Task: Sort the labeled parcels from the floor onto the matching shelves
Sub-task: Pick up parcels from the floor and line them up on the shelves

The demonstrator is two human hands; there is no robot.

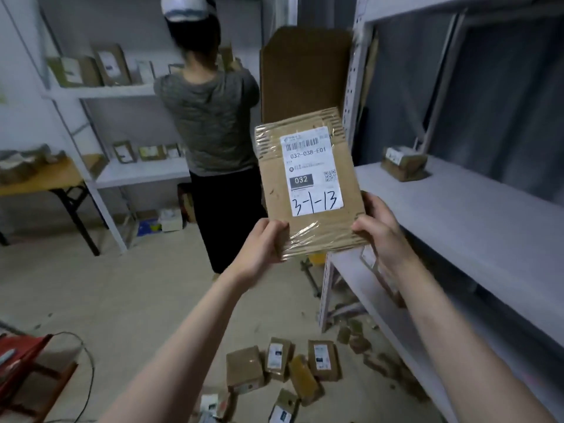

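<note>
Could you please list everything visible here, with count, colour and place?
Held parcel: one, brown, white label, centre.
Floor parcels: at least six, brown, bottom centre.
Right shelf: one, grey, right.
Shelf parcel: one, brown, right shelf.
Far shelves: one rack, white, back left, holding parcels.
Cardboard flap: one, brown, behind held parcel.
Person: one, grey top, at far shelves.
Table: one, wooden, left.
Red item: one, red, bottom left.
Hands: two, left hand and right hand grip held parcel's lower corners.

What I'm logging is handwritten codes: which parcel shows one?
The parcel gripped by left hand and right hand, marked 3-1-13; floor parcels show no legible handwriting.
</note>
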